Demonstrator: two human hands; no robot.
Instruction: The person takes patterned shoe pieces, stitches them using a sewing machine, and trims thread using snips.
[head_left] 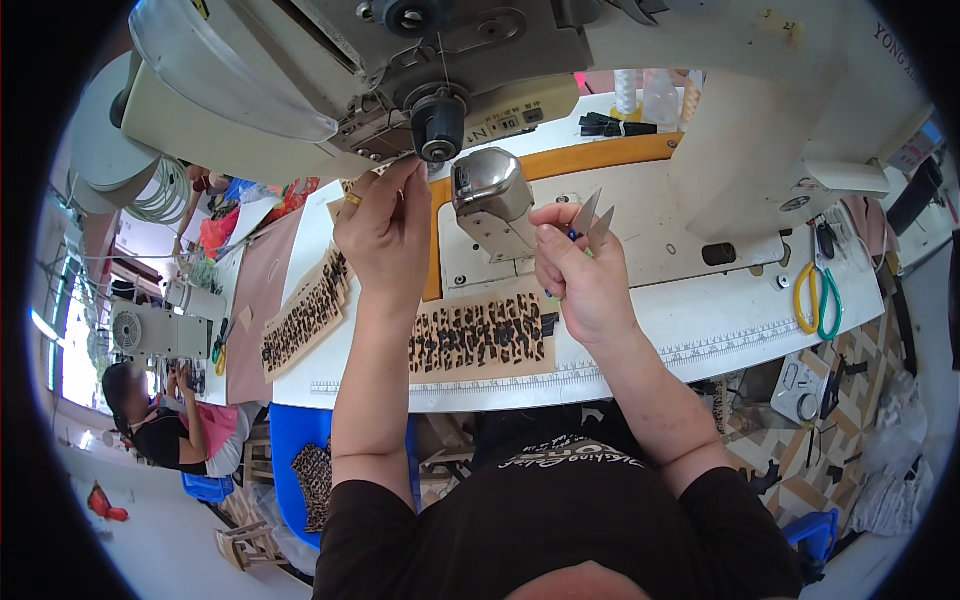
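My left hand (388, 215) is raised beside the dark round knob (439, 128) at the head of a sewing machine (490, 90). Its thumb and fingertips are pinched together; whatever is between them is too small to make out. In my right hand (590, 285) is a pair of thread snips (598, 222), blades pointing up, next to the machine's metal post (492, 195). Below and between my hands, a leopard-print piece (480, 337) with tan edges lies on the white table. A second leopard-print piece (305, 320) lies slanted to the left of my left forearm.
Scissors (822, 290) with yellow and green handles lie at the table's right. A measuring tape (700, 345) runs along the front edge. Thread spools (626, 92) stand behind the machine. A blue bin (290, 440) sits below, left. Another person (170, 425) sits at a machine farther left.
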